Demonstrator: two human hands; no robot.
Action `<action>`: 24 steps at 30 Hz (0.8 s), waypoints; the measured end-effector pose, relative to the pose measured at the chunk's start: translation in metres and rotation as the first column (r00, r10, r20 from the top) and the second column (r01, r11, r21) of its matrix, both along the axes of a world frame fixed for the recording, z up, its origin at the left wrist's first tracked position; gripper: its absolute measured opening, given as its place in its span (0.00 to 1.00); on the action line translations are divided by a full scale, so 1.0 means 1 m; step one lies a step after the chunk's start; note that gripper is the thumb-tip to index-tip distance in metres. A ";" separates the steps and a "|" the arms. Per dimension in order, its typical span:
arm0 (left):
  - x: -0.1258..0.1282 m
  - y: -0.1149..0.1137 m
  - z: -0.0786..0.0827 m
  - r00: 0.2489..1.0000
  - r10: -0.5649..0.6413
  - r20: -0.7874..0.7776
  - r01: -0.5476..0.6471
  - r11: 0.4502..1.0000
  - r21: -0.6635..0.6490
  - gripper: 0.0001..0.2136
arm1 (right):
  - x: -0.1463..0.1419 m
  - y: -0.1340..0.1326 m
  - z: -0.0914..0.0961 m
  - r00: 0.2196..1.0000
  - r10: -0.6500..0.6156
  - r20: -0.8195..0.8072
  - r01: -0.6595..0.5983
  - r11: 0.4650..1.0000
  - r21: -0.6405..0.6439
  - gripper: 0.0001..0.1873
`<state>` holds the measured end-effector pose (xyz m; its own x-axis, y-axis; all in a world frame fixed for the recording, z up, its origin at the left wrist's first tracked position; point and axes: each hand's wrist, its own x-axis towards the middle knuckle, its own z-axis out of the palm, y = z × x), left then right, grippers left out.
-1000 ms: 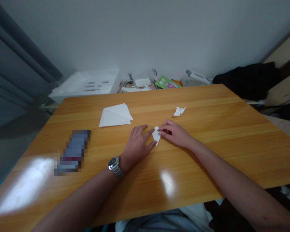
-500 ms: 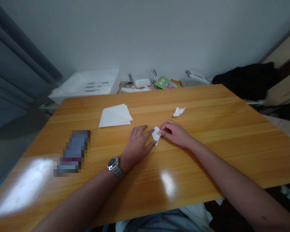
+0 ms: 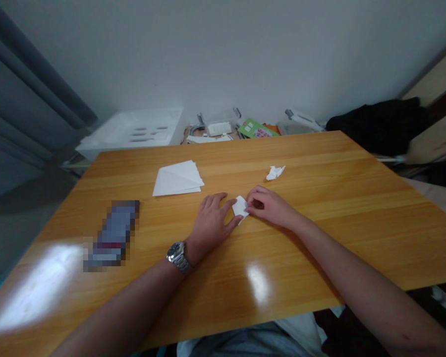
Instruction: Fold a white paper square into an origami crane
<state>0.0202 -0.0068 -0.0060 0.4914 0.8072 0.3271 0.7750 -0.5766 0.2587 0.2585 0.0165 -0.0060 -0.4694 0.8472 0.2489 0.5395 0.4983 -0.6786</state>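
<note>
Between my two hands a small folded piece of white paper (image 3: pixel 240 206) lies on the wooden table. My left hand (image 3: pixel 214 218) rests spread on the tabletop, its thumb and index fingertip touching the paper's left side. With fingers pinched together, my right hand (image 3: pixel 268 203) grips the paper's right edge. A little beyond the right hand sits a small folded white paper figure (image 3: pixel 275 172). Farther left is a short stack of white paper sheets (image 3: pixel 178 178).
A pixelated, phone-shaped object (image 3: pixel 113 235) lies on the left of the table (image 3: pixel 319 258). Behind the far edge stand a white foam tray (image 3: pixel 134 126) and a green booklet (image 3: pixel 257 128). Dark cloth (image 3: pixel 375 124) is heaped at the right.
The paper's right flap has moved, so the piece now looks squarer, with only a thin point showing at its lower end. Both hands stay in nearly the same place.
</note>
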 end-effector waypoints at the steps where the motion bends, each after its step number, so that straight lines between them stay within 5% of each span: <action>1: 0.001 0.000 0.000 1.000 0.006 0.000 -0.006 1.000 -0.002 0.21 | 0.000 0.000 0.000 1.000 0.004 0.007 -0.004 1.000 -0.003 0.03; 24: -0.001 0.008 0.003 0.995 0.010 0.094 -0.006 0.999 -0.047 0.07 | -0.001 -0.004 0.002 0.994 0.041 0.103 -0.045 0.998 0.039 0.10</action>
<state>0.0194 0.0009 -0.0032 0.4534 0.8266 0.3336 0.7504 -0.5559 0.3575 0.2579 0.0128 -0.0042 -0.5302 0.8156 0.2318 0.5823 0.5490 -0.5996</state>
